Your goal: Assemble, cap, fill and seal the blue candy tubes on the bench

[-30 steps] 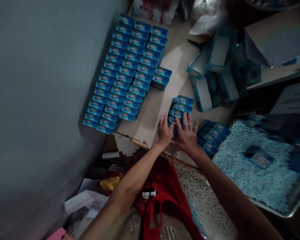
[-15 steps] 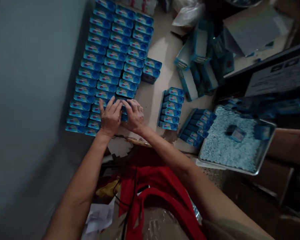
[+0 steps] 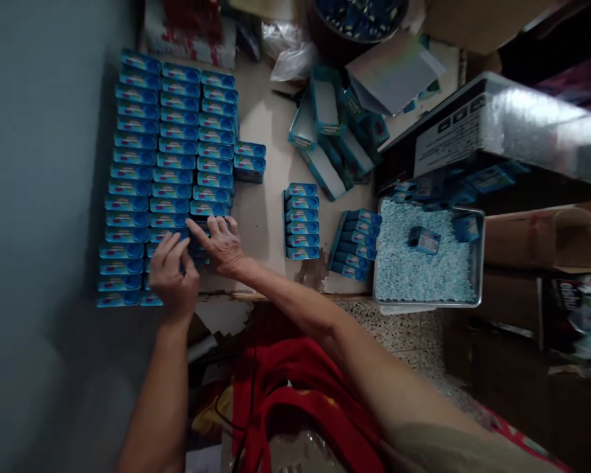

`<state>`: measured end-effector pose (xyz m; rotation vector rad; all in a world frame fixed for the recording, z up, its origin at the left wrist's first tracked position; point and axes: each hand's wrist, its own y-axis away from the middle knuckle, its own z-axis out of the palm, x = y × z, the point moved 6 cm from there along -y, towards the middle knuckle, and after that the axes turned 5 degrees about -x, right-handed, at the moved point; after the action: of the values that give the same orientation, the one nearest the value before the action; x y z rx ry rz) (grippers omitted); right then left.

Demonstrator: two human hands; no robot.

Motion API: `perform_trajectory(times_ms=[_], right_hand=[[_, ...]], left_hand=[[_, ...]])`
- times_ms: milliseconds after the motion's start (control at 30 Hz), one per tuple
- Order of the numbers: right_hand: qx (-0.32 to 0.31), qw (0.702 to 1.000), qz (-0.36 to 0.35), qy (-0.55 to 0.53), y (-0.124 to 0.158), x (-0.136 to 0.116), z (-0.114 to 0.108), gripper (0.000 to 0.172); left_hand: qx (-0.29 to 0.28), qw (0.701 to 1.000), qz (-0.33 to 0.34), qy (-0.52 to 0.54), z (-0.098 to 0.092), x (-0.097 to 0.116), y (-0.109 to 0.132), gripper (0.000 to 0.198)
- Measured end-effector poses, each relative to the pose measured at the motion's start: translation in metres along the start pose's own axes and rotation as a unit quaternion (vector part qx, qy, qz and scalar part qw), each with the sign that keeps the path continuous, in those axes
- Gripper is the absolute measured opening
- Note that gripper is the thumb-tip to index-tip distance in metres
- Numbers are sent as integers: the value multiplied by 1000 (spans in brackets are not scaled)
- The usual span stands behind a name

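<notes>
Near the bench's (image 3: 261,226) front edge, the left hand (image 3: 175,272), fingers curled, and right hand (image 3: 222,246), fingers half spread, sit over small blue boxes (image 3: 173,146); I can't tell if either grips one. Their rows run back along the left edge.

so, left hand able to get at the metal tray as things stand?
Probably not directly: the right hand and its forearm lie between the left hand and the tray, as do two groups of boxes.
</notes>
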<state>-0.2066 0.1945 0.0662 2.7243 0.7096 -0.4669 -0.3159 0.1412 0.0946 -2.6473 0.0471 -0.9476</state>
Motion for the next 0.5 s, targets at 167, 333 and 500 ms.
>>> perform_trajectory(times_ms=[167, 333, 500], right_hand=[[34, 997, 14, -63, 82, 36, -65, 91], [155, 973, 118, -125, 196, 110, -142, 107], [246, 952, 169, -66, 254, 183, -197, 103]], left_hand=[[178, 966, -152, 112, -7, 47, 51, 12], [38, 935, -245, 252, 115, 72, 1, 31], [-186, 914, -128, 338, 239, 110, -90, 61]])
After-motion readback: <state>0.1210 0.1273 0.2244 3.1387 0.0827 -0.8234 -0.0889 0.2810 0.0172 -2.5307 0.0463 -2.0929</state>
